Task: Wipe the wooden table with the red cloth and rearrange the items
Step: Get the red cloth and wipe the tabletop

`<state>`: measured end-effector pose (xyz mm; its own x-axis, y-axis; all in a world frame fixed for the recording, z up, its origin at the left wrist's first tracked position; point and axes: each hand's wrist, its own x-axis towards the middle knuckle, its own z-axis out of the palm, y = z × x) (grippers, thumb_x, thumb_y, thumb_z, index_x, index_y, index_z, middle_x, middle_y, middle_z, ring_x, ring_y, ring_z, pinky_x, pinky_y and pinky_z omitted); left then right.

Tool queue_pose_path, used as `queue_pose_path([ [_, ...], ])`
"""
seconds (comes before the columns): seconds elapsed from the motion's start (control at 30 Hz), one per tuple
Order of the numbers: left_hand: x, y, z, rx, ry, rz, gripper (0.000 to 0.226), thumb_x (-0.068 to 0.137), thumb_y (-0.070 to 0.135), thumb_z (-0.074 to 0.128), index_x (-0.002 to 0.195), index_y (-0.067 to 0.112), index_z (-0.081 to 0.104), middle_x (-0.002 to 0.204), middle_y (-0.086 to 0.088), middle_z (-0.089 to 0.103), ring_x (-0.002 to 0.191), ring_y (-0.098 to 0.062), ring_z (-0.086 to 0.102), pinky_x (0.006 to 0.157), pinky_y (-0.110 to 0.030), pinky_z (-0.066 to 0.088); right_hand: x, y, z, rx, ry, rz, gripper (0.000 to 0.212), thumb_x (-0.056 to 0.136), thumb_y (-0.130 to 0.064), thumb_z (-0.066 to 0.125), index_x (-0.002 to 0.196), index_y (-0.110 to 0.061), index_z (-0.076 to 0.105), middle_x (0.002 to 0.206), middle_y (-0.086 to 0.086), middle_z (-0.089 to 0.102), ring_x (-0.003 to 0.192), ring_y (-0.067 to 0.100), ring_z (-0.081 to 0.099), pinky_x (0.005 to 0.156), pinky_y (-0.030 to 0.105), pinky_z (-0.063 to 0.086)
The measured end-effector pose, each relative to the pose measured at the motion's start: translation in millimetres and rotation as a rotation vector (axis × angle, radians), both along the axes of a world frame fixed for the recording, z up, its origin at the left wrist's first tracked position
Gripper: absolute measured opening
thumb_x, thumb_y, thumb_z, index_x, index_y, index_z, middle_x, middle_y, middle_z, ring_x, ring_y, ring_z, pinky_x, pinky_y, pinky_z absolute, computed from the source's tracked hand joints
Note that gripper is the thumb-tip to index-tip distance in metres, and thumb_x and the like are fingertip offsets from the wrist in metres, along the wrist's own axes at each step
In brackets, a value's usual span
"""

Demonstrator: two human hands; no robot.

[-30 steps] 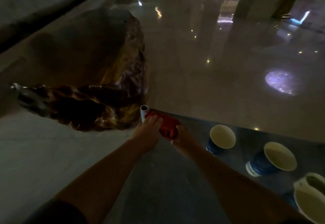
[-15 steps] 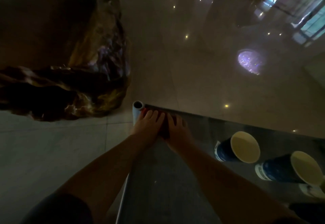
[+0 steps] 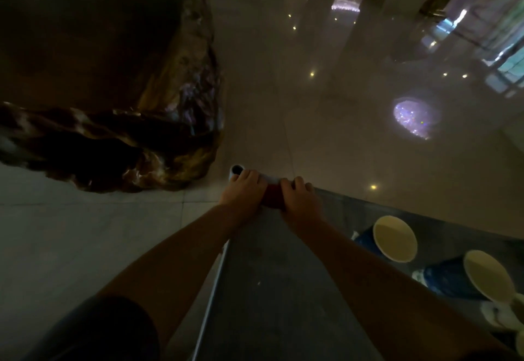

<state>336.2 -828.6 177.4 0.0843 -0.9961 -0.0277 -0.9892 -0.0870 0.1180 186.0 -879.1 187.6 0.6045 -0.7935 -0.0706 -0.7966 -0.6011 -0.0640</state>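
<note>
The red cloth [image 3: 272, 194] lies bunched at the far left corner of a dark grey tabletop [image 3: 272, 289]. My left hand [image 3: 243, 189] presses flat on its left side, fingers reaching the corner's white tube leg [image 3: 235, 170]. My right hand [image 3: 297, 197] curls over the cloth's right side. Only a small strip of red shows between the two hands. Two blue paper cups with pale insides, one nearer the cloth [image 3: 392, 238] and one further right [image 3: 482, 275], stand on the table.
A large glossy carved wooden slab table [image 3: 113, 105] fills the left, just beyond the corner. Polished tile floor [image 3: 326, 91] with light reflections stretches behind. More white-rimmed cups [image 3: 507, 315] crowd the lower right edge.
The hands closed in over the cloth, hiding most of the red, and pushed it against the far corner. The camera tilted down and right; the cups shifted right in view.
</note>
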Motion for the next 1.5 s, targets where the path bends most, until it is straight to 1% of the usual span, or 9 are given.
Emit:
queue_pose_path([
  [0.13, 1, 41, 29, -0.006, 0.058, 0.057, 0.050, 0.083, 0.019, 0.062, 0.129, 0.011, 0.045, 0.133, -0.014, 0.043, 0.113, -0.035, 0.054, 0.087, -0.044, 0.045, 4, 22, 21, -0.002, 0.038, 0.079, 0.051, 0.090, -0.027, 0.057, 0.136, -0.013, 0.042, 0.130, 0.013, 0.045, 0.111, 0.034, 0.050, 0.091, 0.040, 0.043],
  [0.23, -3, 82, 43, -0.005, 0.069, 0.174, 0.050, 0.081, 0.017, 0.065, 0.127, 0.013, 0.045, 0.129, -0.012, 0.048, 0.108, -0.032, 0.057, 0.081, -0.042, 0.047, 11, 49, 31, 0.028, 0.024, 0.152, 0.054, 0.087, -0.022, 0.062, 0.136, -0.011, 0.043, 0.134, 0.014, 0.044, 0.116, 0.035, 0.049, 0.093, 0.042, 0.043],
  [0.5, -43, 240, 56, -0.005, 0.038, 0.580, 0.045, 0.080, 0.015, 0.063, 0.121, 0.019, 0.043, 0.117, -0.006, 0.062, 0.107, -0.027, 0.060, 0.087, -0.039, 0.045, 10, 159, 50, 0.122, -0.166, 0.547, 0.042, 0.087, -0.013, 0.063, 0.126, -0.014, 0.047, 0.129, 0.011, 0.051, 0.114, 0.033, 0.054, 0.090, 0.043, 0.047],
  [0.77, -141, 423, 73, 0.004, -0.027, 1.006, 0.040, 0.083, 0.020, 0.059, 0.119, 0.021, 0.042, 0.118, -0.004, 0.061, 0.107, -0.027, 0.060, 0.087, -0.042, 0.044, -16, 314, 54, 0.152, -0.181, 0.947, 0.040, 0.088, -0.020, 0.064, 0.123, -0.019, 0.046, 0.121, 0.007, 0.056, 0.106, 0.030, 0.056, 0.083, 0.042, 0.051],
  [0.9, -191, 513, 87, -0.051, -0.077, 1.185, 0.041, 0.087, 0.037, 0.054, 0.121, 0.017, 0.044, 0.120, -0.007, 0.061, 0.111, -0.030, 0.058, 0.087, -0.043, 0.042, -24, 403, 61, 0.142, -0.176, 1.151, 0.031, 0.089, -0.020, 0.057, 0.118, -0.020, 0.047, 0.117, 0.008, 0.055, 0.103, 0.031, 0.056, 0.078, 0.040, 0.046],
  [1.0, -237, 585, 90, -0.079, -0.068, 1.357, 0.041, 0.093, 0.034, 0.047, 0.128, 0.015, 0.042, 0.127, -0.009, 0.057, 0.116, -0.031, 0.055, 0.090, -0.045, 0.041, -39, 478, 64, 0.151, -0.155, 1.318, 0.028, 0.090, -0.019, 0.049, 0.117, -0.022, 0.046, 0.117, 0.007, 0.053, 0.104, 0.032, 0.054, 0.079, 0.041, 0.045],
  [1.13, -312, 689, 89, -0.053, -0.035, 1.571, 0.051, 0.089, 0.031, 0.061, 0.132, 0.013, 0.039, 0.126, -0.009, 0.055, 0.114, -0.032, 0.054, 0.093, -0.048, 0.043, -82, 593, 66, 0.144, -0.143, 1.531, 0.035, 0.086, -0.011, 0.045, 0.119, -0.023, 0.046, 0.116, 0.004, 0.050, 0.108, 0.030, 0.053, 0.084, 0.044, 0.049],
  [1.3, -396, 800, 80, -0.059, -0.074, 1.695, 0.044, 0.089, 0.015, 0.058, 0.128, 0.014, 0.039, 0.122, -0.008, 0.056, 0.109, -0.030, 0.056, 0.088, -0.044, 0.045, -146, 717, 61, 0.197, -0.159, 1.655, 0.035, 0.086, -0.008, 0.056, 0.114, -0.026, 0.048, 0.108, -0.002, 0.051, 0.097, 0.020, 0.053, 0.080, 0.037, 0.051],
  [1.5, -480, 912, 57, -0.065, -0.038, 1.737, 0.045, 0.088, 0.011, 0.060, 0.127, 0.017, 0.039, 0.115, -0.005, 0.057, 0.100, -0.023, 0.057, 0.085, -0.042, 0.047, -214, 831, 39, 0.258, -0.122, 1.751, 0.036, 0.084, -0.009, 0.061, 0.113, -0.026, 0.050, 0.103, -0.005, 0.050, 0.089, 0.015, 0.051, 0.076, 0.034, 0.051],
])
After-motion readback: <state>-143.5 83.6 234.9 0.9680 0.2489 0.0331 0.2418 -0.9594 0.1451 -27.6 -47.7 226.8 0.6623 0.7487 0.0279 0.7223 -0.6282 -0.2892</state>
